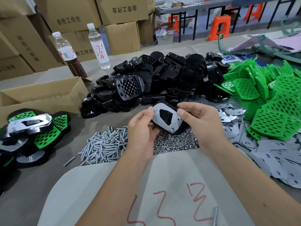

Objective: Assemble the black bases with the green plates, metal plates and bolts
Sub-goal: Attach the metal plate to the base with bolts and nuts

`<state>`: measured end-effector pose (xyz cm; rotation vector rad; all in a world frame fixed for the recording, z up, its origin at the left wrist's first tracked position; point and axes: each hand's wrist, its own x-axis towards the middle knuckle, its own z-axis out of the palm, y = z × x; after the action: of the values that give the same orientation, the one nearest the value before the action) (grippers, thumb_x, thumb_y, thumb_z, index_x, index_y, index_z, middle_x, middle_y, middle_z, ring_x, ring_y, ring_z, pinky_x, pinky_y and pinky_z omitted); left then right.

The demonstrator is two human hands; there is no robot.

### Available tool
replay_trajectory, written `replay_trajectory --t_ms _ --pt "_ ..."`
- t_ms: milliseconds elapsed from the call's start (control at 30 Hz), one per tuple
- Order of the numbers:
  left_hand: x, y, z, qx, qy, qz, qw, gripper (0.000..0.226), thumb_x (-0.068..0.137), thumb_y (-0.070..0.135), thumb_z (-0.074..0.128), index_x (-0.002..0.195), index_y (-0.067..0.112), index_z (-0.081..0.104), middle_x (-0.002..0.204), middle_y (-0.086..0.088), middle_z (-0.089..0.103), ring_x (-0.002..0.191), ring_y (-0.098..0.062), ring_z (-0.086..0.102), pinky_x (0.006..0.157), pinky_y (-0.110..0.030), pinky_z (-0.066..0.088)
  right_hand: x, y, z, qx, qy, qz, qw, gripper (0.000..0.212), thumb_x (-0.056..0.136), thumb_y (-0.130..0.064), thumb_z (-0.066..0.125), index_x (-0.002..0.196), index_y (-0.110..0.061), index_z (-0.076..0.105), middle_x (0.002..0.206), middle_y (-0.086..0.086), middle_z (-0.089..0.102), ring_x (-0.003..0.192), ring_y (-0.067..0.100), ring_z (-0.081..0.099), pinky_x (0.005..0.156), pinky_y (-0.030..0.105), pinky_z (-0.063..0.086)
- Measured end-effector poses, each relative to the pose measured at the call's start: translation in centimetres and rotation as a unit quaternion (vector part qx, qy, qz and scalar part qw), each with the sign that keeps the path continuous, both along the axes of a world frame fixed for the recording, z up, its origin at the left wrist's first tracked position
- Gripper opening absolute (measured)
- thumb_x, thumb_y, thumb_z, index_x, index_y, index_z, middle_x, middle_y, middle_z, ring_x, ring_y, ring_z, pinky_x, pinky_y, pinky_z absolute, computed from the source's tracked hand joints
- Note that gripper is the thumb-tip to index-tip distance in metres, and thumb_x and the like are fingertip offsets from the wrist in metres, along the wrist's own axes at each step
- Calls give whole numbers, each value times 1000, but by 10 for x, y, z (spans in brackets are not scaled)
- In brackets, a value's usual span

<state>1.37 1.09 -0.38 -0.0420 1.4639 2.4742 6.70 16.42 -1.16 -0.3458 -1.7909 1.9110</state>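
Note:
My left hand [143, 128] grips a black base with a metal plate [166, 119] on top, held above the table's middle. Three bolt ends show in the plate's corners. My right hand [200, 123] holds the assembly's right edge, and its thumb and forefinger pinch a small metal part at the top right corner. Below lie a pile of bolts [105, 144] and a pile of nuts [175, 142]. Behind are heaped black bases [156, 79]; green plates [268, 95] and loose metal plates [260, 152] lie to the right.
Finished assemblies [32, 128] are stacked at the left, beside an open cardboard box [42, 97]. Two bottles [99, 46] stand at the back left before stacked cartons. A cardboard sheet with red marks [162, 193] lies near me, a loose bolt [215, 216] on it.

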Motion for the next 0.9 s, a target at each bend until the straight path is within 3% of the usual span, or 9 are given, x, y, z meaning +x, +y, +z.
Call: replay_trajectory --t_ms 133,267,333,400,500,667,900 --pt "-1 -2 0 -41 26 -24 999 24 106 13 57 111 -9 66 104 -19 69 96 -26 67 95 -48 61 -1 2 -1 -12 -1 -20 1000 17 89 -8 80 97 -23 81 93 0 81 93 16 76 85 26 58" --pt "-5 -12 2 -129 94 -88 983 20 106 10 56 111 -4 69 113 -29 69 99 -25 69 84 -39 64 -1 6 0 -38 8 -45 998 16 89 -8 80 94 -23 81 91 2 81 80 10 74 63 12 52" --pt "-8 -17 2 -140 110 -116 977 19 104 7 59 111 -6 70 120 -32 65 101 -26 67 81 -40 65 -1 8 1 -45 12 -55 997 15 89 -8 80 94 -22 81 92 1 81 87 13 76 74 19 56" --pt "-10 -22 2 -136 120 -136 974 12 101 4 64 103 -2 74 109 -24 70 97 -23 71 77 -39 65 -1 8 2 -51 13 -58 997 14 88 -8 81 94 -21 81 92 1 81 91 15 77 80 22 57" --pt "-11 -26 0 -152 140 -149 967 9 95 -1 70 91 4 76 98 -18 70 92 -26 75 76 -37 65 -1 8 1 -45 15 -56 997 15 87 -8 82 95 -21 81 90 1 81 89 14 76 80 19 56" --pt "-14 -31 0 -234 176 -157 943 7 86 0 80 89 4 75 85 -15 67 83 -23 74 75 -37 65 0 11 3 -41 38 -50 997 19 86 -4 82 98 -18 80 86 -1 80 83 7 75 76 13 54" --pt "-7 -24 2 -214 158 -133 955 14 86 -11 75 83 1 68 94 -26 64 81 -25 72 69 -35 65 -1 11 1 -35 54 -42 997 21 86 -2 82 100 -17 79 85 -1 80 84 8 74 79 16 55"
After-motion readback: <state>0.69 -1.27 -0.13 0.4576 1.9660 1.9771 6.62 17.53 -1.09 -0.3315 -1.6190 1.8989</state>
